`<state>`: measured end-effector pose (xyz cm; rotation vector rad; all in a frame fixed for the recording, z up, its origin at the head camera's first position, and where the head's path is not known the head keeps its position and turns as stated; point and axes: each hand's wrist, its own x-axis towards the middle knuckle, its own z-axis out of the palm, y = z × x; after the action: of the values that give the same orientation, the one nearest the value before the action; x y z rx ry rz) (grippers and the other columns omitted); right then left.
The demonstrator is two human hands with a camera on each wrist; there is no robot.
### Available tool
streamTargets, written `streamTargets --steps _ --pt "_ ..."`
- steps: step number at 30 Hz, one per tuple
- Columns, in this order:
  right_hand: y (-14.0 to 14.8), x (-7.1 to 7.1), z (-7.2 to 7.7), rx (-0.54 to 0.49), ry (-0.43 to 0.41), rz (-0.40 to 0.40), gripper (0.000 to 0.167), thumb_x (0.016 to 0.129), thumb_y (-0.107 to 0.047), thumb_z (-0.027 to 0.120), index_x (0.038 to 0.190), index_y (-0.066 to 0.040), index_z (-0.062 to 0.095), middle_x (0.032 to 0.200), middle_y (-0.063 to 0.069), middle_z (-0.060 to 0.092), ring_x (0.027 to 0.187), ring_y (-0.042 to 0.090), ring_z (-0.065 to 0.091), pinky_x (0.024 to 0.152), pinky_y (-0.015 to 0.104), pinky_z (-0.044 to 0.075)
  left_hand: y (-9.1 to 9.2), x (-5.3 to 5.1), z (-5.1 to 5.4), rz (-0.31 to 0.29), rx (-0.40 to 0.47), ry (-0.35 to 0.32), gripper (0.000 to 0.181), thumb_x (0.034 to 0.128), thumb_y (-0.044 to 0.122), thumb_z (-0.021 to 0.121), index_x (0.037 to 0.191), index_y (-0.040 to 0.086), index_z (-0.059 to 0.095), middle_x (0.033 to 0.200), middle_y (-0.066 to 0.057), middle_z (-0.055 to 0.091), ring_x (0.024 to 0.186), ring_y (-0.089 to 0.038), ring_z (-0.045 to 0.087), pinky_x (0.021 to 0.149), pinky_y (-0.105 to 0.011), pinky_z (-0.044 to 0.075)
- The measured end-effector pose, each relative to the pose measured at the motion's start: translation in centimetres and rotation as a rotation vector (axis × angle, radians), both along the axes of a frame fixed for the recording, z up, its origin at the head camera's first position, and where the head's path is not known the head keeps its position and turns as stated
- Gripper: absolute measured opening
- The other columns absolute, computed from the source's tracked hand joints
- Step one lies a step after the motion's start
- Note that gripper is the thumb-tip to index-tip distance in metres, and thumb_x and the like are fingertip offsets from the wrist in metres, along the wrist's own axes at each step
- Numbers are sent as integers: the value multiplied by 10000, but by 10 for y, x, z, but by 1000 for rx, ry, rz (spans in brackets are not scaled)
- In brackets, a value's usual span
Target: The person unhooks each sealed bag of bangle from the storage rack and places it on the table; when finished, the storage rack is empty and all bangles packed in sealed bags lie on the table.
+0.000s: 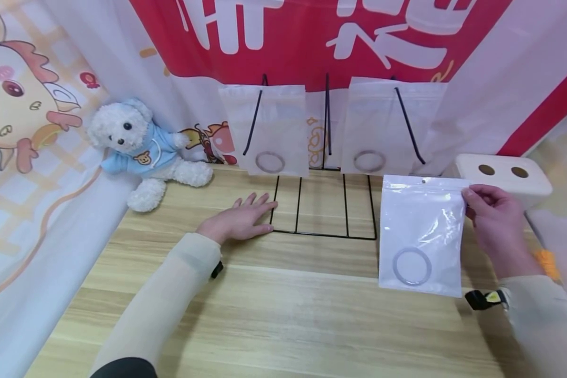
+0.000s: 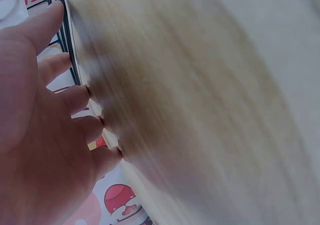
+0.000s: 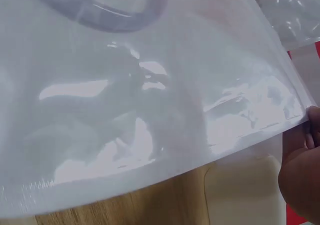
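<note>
My right hand (image 1: 498, 226) pinches the upper right edge of a white zip bag (image 1: 420, 226) with a pale ring-shaped bangle (image 1: 412, 266) inside. In the right wrist view the glossy bag (image 3: 150, 85) fills most of the picture, thumb at its edge. My left hand (image 1: 241, 218) rests with spread fingers on the table beside the base of a black wire rack (image 1: 323, 234), fingertips at its left side. Two similar bags hang on the rack's prongs, a left bag (image 1: 283, 126) and a right bag (image 1: 373, 126), each showing a ring.
A white plush dog (image 1: 123, 126) in a blue hoodie sits at the back left. At the right stands a white box (image 1: 501, 170) with two round holes. An orange object (image 1: 547, 264) lies by the right sleeve. Printed cloth hangs behind the wooden table (image 1: 302, 315).
</note>
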<state>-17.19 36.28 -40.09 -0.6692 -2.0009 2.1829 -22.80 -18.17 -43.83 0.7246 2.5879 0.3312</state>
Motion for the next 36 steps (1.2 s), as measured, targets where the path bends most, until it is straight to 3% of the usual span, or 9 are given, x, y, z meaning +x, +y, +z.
streamTargets --steps 5,10,18,25,30,36 --pt "2 -10 -12 105 -56 42 392 957 -368 784 1302 -213 680 1159 -83 611 1014 57 620 750 103 606 0 1 1 -2 4 3 745 1122 528 508 1744 235 224 1831 -127 65 1682 -468 24 1352 -687 21" --pt "2 -19 -25 169 -69 30 253 1020 -307 742 1235 -185 691 1091 -93 634 967 59 608 738 105 595 0 1 1 -5 -1 -2 746 1124 526 505 1746 236 214 1832 -126 57 1681 -470 18 1351 -687 22" --pt "2 -35 -35 364 -177 52 225 1067 -376 670 1260 -263 692 1055 -183 638 981 33 605 754 98 578 1 2 2 1 1 -5 747 1122 526 510 1746 244 213 1832 -119 60 1684 -460 16 1357 -675 20" --pt "3 -44 -47 445 -175 37 119 1066 -295 685 1163 -229 707 909 -239 637 891 -13 598 717 86 560 1 3 2 2 6 -9 746 1121 531 508 1745 245 216 1832 -118 66 1684 -464 16 1355 -679 23" --pt "2 -47 -53 512 -183 29 183 1056 -287 683 1172 -150 715 743 -310 598 817 -50 586 680 78 538 1 3 2 4 2 -3 747 1121 541 500 1746 248 213 1831 -118 65 1684 -462 15 1357 -675 25" --pt "0 -50 -58 526 -244 7 298 1057 -306 678 1279 -109 713 741 -306 575 856 -44 571 697 62 527 0 3 2 10 4 5 745 1120 540 503 1745 250 219 1831 -115 70 1685 -455 20 1358 -670 24"
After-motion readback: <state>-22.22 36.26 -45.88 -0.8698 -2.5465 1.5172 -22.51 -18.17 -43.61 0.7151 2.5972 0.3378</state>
